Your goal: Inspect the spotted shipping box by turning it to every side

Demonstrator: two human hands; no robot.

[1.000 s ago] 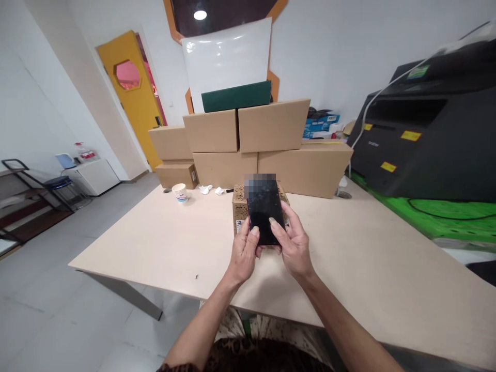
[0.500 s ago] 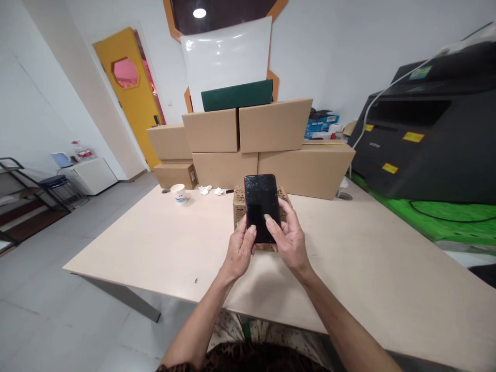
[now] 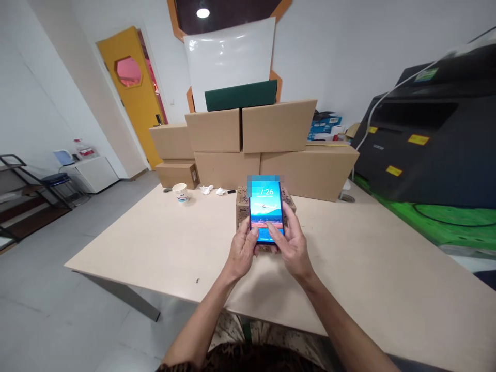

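A smartphone (image 3: 266,209) is held upright between both hands, its screen lit with a blue landscape and the time 7:26. My left hand (image 3: 243,250) grips its lower left side, the thumb along the screen's edge. On the lower right, my right hand (image 3: 293,247) is closed around the phone with its thumb over the glass. Behind the phone stands a small patterned cardboard box (image 3: 242,212) on the table (image 3: 155,237), mostly hidden by the phone and hands. The fingers at the back of the phone are largely out of sight.
Several brown cardboard boxes (image 3: 279,126) are stacked along the table's far edge, a dark green box (image 3: 241,96) on top. A paper cup (image 3: 180,192), crumpled tissues (image 3: 206,190) and a small black object (image 3: 231,191) lie before them. A large black printer (image 3: 411,139) stands at right.
The phone's screen has gone from black to a lit lock screen. Both hands keep their hold, and the view has shifted slightly.
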